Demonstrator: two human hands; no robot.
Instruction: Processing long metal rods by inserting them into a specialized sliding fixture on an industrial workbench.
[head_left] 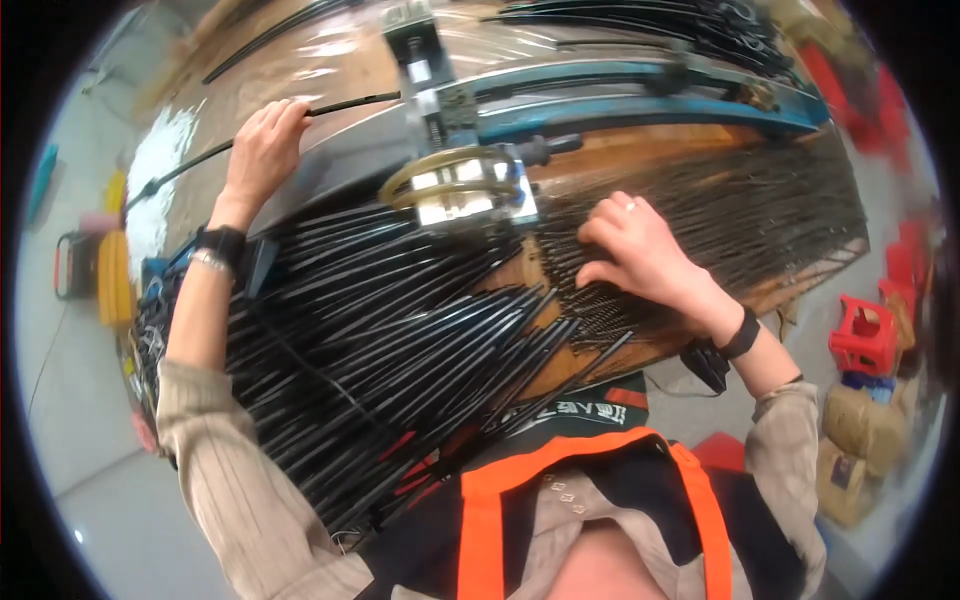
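Left hand [265,150] closed round a slim black rod [350,103], fingers wrapped, no gap visible. Rod slants from lower left up to the left side of the metal fixture [430,100]; can't tell if its right end is seated or just touching. Right hand [650,255] half open, fingers curled, thumb apart, nothing visible in it. It's over the left part of a bed of thin dark rods [770,200]; contact unclear. Amber hoop [400,183] circles the shiny metal block at the fixture's near end. Blue rail [640,115] runs off right from there. Black rod pile [400,350] fans out between the forearms. Red plastic stool [863,335] on the floor, right.
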